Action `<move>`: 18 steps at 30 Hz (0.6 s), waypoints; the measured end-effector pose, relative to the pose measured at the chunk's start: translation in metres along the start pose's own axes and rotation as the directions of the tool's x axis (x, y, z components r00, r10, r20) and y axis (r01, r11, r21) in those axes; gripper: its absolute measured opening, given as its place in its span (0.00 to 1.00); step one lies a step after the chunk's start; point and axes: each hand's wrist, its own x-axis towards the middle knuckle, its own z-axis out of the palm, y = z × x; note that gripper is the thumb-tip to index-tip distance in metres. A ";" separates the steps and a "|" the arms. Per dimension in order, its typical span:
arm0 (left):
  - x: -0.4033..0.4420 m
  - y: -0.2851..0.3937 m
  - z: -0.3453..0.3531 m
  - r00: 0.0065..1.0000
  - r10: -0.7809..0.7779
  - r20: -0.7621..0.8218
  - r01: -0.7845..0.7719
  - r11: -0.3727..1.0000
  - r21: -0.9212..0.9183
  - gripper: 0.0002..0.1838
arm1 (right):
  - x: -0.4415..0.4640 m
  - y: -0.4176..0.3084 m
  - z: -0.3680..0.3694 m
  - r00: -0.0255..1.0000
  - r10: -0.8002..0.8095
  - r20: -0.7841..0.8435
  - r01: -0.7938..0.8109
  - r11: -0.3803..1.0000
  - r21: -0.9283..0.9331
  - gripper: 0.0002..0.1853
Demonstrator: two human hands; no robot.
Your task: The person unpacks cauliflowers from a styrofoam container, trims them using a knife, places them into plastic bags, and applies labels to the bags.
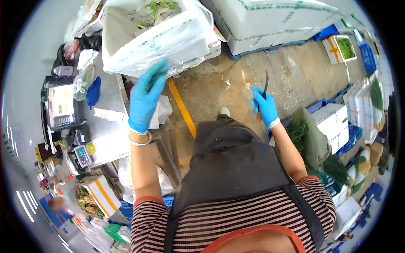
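My left hand (pixel 146 100), in a blue glove, is raised beside the near edge of a white foam box (pixel 110 42) lined with clear plastic. Its fingers are stretched out and it holds nothing; I cannot tell whether the fingertips touch the plastic. A few green leafy stems (pixel 155 9) lie inside the box. Over the floor to the right, my right hand (pixel 265 110), also gloved in blue, is closed around a knife with a thin, dark, slightly curved blade (pixel 266 80) pointing away from me. Most of its handle is hidden by the fingers.
A metal table (pixel 110 139) at left carries a lit screen (pixel 61 105), a scale display (pixel 82 156) and a blue glove (pixel 93 92). Large foam boxes (pixel 261 25) stand on a blue pallet ahead. Bundled greens (pixel 297 135) and white boxes (pixel 331 126) line the right.
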 end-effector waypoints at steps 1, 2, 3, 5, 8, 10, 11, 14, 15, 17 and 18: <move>0.015 0.005 -0.014 0.999 -0.027 -0.019 0.028 1.000 0.010 0.22 | 0.021 -0.025 0.011 0.999 -0.040 0.003 0.040 0.999 -0.030 0.21; 0.029 0.007 -0.027 0.999 -0.020 -0.035 0.021 1.000 0.018 0.21 | 0.046 -0.050 0.024 0.996 -0.094 0.013 0.094 0.994 -0.054 0.21; 0.044 0.010 -0.043 0.999 -0.006 -0.053 0.008 0.999 0.031 0.21 | 0.071 -0.077 0.041 0.988 -0.154 0.027 0.155 0.985 -0.070 0.22; 0.082 0.015 -0.080 0.998 -0.031 -0.049 0.038 0.988 0.152 0.21 | 0.111 -0.126 0.078 0.959 -0.285 -0.005 0.280 0.943 -0.180 0.24; 0.163 0.008 -0.127 1.000 -0.031 -0.005 0.031 0.974 0.224 0.20 | 0.169 -0.173 0.132 0.839 -0.534 -0.105 0.445 0.785 -0.431 0.29; 0.228 -0.007 -0.147 0.997 -0.027 0.072 0.011 0.977 0.213 0.20 | 0.195 -0.198 0.169 0.741 -0.646 -0.185 0.455 0.684 -0.570 0.37; 0.269 -0.039 -0.159 0.994 -0.002 0.105 -0.024 0.970 0.242 0.20 | 0.210 -0.204 0.185 0.685 -0.708 -0.169 0.453 0.597 -0.662 0.37; 0.386 -0.165 -0.165 0.984 -0.082 0.161 0.004 0.901 0.434 0.35 | 0.252 -0.211 0.223 0.628 -0.771 -0.105 0.361 0.408 -0.839 0.39; 0.413 -0.203 -0.152 0.987 -0.096 0.129 0.001 0.808 0.590 0.40 | 0.259 -0.210 0.232 0.673 -0.725 -0.151 0.309 0.460 -0.832 0.38; 0.443 -0.239 -0.117 0.990 -0.118 0.076 0.012 0.610 0.792 0.45 | 0.269 -0.210 0.245 0.741 -0.628 -0.238 0.207 0.550 -0.809 0.37; 0.449 -0.243 -0.099 0.990 -0.131 0.055 0.022 0.524 0.851 0.46 | 0.273 -0.207 0.246 0.725 -0.638 -0.258 0.219 0.570 -0.792 0.34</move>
